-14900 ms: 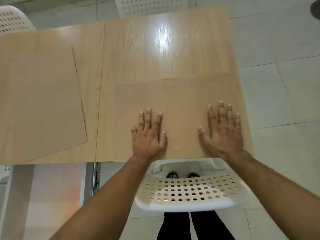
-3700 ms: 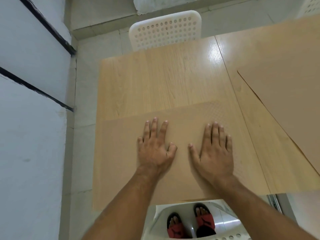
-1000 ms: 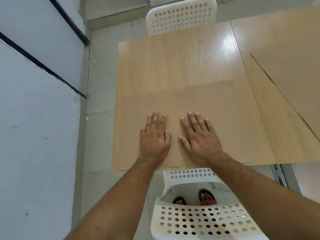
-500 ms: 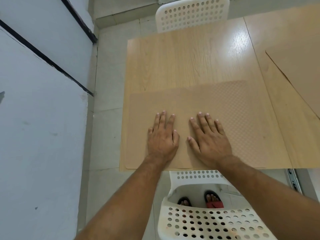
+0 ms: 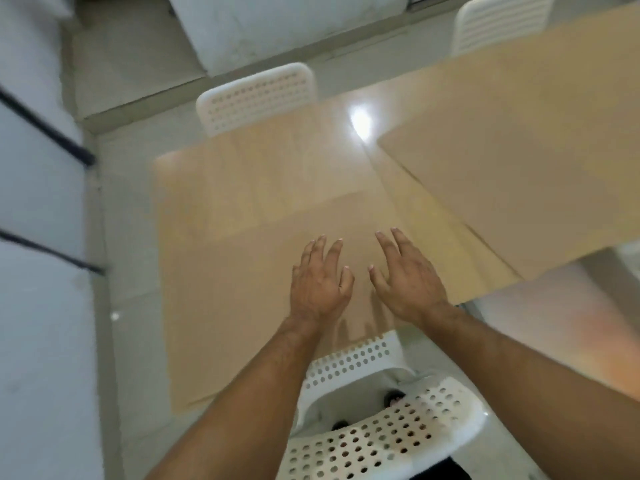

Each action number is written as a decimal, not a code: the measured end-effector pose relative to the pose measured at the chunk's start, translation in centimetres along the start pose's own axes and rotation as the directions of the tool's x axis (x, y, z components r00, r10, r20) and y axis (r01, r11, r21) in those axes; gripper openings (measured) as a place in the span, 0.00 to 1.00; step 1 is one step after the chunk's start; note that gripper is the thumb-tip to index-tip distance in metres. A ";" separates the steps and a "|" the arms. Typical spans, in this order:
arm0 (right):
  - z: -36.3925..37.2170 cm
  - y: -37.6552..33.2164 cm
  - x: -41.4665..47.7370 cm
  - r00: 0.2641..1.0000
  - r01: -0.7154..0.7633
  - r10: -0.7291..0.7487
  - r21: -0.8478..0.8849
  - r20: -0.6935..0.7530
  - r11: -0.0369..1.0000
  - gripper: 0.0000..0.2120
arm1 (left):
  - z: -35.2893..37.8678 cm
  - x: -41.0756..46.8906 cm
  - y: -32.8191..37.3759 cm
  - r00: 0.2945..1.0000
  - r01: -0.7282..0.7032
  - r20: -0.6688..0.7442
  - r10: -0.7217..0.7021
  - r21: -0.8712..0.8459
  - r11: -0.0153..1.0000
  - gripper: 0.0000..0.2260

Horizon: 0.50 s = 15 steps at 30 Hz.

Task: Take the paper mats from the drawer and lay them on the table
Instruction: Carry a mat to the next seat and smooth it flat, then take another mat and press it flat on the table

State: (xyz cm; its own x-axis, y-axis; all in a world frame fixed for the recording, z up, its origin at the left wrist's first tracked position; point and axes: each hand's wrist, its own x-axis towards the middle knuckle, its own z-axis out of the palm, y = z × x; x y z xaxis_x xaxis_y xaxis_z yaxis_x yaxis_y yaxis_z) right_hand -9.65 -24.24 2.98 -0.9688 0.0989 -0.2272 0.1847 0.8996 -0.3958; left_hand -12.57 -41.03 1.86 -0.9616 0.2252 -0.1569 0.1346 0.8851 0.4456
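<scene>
Both my hands are hovering with spread fingers and holding nothing: my left hand [image 5: 320, 284] and my right hand [image 5: 407, 277] are floating side by side just over the near paper mat [image 5: 235, 296], and I cannot tell if any fingertip is touching it, because the picture is blurred. Going from the biggest thing, the wooden table [image 5: 263, 174] is filling the middle, made of two tops with a seam between them. Another paper mat [image 5: 519, 161] is lying flat on the right top, well apart from my hands. The near mat is lying flat on the left top, close to the near edge. One white chair [image 5: 258, 95] is standing at the far side, another white chair [image 5: 381, 434] below my arms. I am judging that two mats are already laid; the drawer is not in view, so I cannot say whether more are waiting.
</scene>
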 end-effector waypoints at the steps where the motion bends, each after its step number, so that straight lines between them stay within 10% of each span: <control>1: -1.5 1.6 -0.2 0.997 -0.073 0.073 0.021 -0.012 0.997 0.31 | 0.2 0.5 2.0 1.000 -0.018 0.021 0.018 -0.009 1.000 0.26; 9: -10.1 16.8 -0.6 0.905 -0.411 0.420 0.109 -0.075 0.905 0.30 | 5.4 4.1 16.7 0.967 -0.079 0.225 0.120 -0.180 0.980 0.22; 15: -13.1 28.1 2.5 0.814 -0.578 0.580 0.053 -0.040 0.814 0.35 | 10.4 6.4 25.1 0.979 0.093 0.197 -0.058 -0.176 0.980 0.22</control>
State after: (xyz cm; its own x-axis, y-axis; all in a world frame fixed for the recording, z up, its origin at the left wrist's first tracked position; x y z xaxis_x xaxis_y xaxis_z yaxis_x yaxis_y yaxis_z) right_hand -9.05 6.92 2.96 -0.6876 0.6194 -0.3789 0.7192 0.6527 -0.2382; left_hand -12.83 -13.12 2.93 -0.9018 0.2496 -0.3529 0.0001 0.8165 0.5773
